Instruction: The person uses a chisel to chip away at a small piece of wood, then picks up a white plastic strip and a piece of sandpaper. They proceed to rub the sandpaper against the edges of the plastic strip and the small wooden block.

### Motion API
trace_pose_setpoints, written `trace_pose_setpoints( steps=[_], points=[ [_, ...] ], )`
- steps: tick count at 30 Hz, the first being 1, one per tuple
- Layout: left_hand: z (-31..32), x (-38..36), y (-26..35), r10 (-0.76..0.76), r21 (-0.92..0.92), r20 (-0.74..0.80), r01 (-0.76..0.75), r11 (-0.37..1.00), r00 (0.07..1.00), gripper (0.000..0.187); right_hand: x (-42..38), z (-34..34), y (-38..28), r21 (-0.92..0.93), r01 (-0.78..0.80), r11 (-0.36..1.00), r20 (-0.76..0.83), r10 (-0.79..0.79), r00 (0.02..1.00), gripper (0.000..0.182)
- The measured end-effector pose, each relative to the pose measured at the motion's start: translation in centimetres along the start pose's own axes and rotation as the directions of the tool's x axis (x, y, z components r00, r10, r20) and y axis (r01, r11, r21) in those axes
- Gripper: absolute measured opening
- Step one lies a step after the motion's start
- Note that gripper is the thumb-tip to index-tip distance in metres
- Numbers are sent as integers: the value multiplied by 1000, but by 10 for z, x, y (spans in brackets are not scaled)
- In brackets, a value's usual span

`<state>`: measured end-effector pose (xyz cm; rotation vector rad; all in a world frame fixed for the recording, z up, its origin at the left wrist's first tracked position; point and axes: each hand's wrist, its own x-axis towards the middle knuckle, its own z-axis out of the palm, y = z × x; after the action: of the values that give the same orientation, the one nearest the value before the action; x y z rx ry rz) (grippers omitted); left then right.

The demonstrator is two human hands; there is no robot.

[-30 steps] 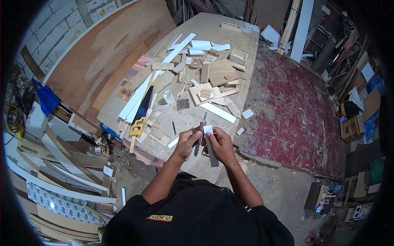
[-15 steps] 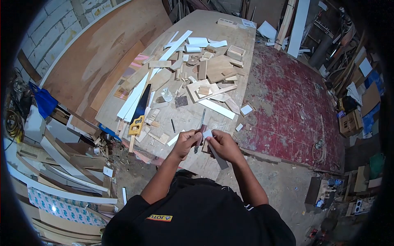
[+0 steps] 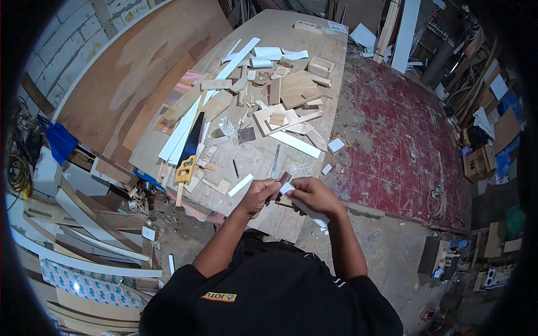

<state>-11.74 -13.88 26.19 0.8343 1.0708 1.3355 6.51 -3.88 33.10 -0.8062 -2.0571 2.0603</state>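
Close in front of my body, over the near edge of the workbench (image 3: 263, 224), both hands are almost together. My left hand (image 3: 259, 197) is closed on a small, flat reddish-brown piece (image 3: 284, 179), whose kind I cannot make out. Pinched in my right hand (image 3: 315, 196) is a thin white strip (image 3: 286, 188). Its front end meets the brown piece, and its tail hangs out below my palm. Just beyond my fingers a narrow metal ruler (image 3: 275, 159) lies on the bench. A black pen (image 3: 235, 168) rests to the left of it.
A handsaw with a yellow handle (image 3: 185, 170) lies at the bench's left side. Wood offcuts (image 3: 300, 89), white strips (image 3: 235, 66) and a small wooden box (image 3: 321, 67) cover the middle. Curved boards (image 3: 84, 224) stand at left; red tiled floor (image 3: 392, 145) stretches right.
The strip in my right hand has turned, its tail now showing white instead of grey. The brown piece has shifted slightly right and tilted towards it. The view has moved slightly.
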Motion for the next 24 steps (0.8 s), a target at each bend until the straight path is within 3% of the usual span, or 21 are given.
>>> trace_pose_setpoints(
  steps=[5, 7, 9, 11, 13, 15, 24],
  points=[
    [4, 4, -9, 15, -83, -10, -16, 996, 1000, 32, 8, -2, 9, 87, 123, 989, -192, -105, 976, 20],
    [10, 4, -4, 42, -101, -22, -44, 994, 999, 32, 9, 23, 10, 200, 156, 967, -317, -87, 945, 16],
    [11, 4, -2, 71, -120, -39, -75, 990, 997, 32, 11, 39, 22, 111, 213, 971, -340, -164, 926, 18],
    [7, 2, -7, 68, -202, -108, -89, 975, 992, 30, 10, 42, 30, 132, 164, 977, -293, -120, 949, 18],
    [-3, 3, -10, 20, -167, -107, -38, 985, 994, 29, 5, 41, 26, 222, 62, 973, -154, -28, 988, 17],
    [-5, 4, -13, 41, -200, -87, -58, 978, 995, 28, 6, 37, 31, 200, 47, 979, -129, -22, 991, 17],
    [-43, -16, -43, -51, -330, -224, -26, 944, 973, 34, 20, 20, 43, 317, 106, 942, -308, -3, 951, 7]
  ],
)
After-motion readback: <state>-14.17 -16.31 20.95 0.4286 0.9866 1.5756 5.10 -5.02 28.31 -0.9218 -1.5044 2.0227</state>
